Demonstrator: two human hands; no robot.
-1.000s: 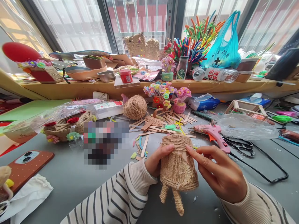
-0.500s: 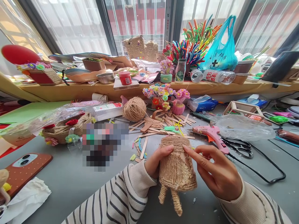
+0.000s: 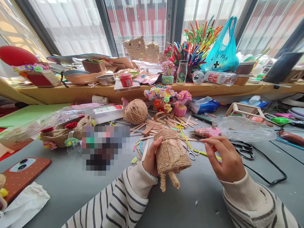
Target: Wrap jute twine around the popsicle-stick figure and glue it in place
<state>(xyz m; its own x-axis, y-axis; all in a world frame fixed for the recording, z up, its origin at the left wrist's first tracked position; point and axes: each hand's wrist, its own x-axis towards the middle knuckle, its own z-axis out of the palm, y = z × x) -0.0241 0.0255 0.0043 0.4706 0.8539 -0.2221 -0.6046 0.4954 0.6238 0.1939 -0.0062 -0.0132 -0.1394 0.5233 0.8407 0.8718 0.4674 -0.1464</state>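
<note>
Overall: cluttered grey table (image 3: pixel 71 183), window ledge (image 3: pixel 95 90), bright windows (image 3: pixel 73 25).

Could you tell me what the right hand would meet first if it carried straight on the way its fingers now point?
Probably the small scissors: the right hand points leftward over the table, fingers just right of them by a yellow strip. Beyond lies the twine-wrapped cup. Height is unclear.

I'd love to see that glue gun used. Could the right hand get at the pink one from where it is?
Probably yes. The right hand hovers just in front of the pink glue gun, holding nothing that shows, and only small scissors and a yellow strip lie nearby. The left hand holds the twine-wrapped cup.
</note>
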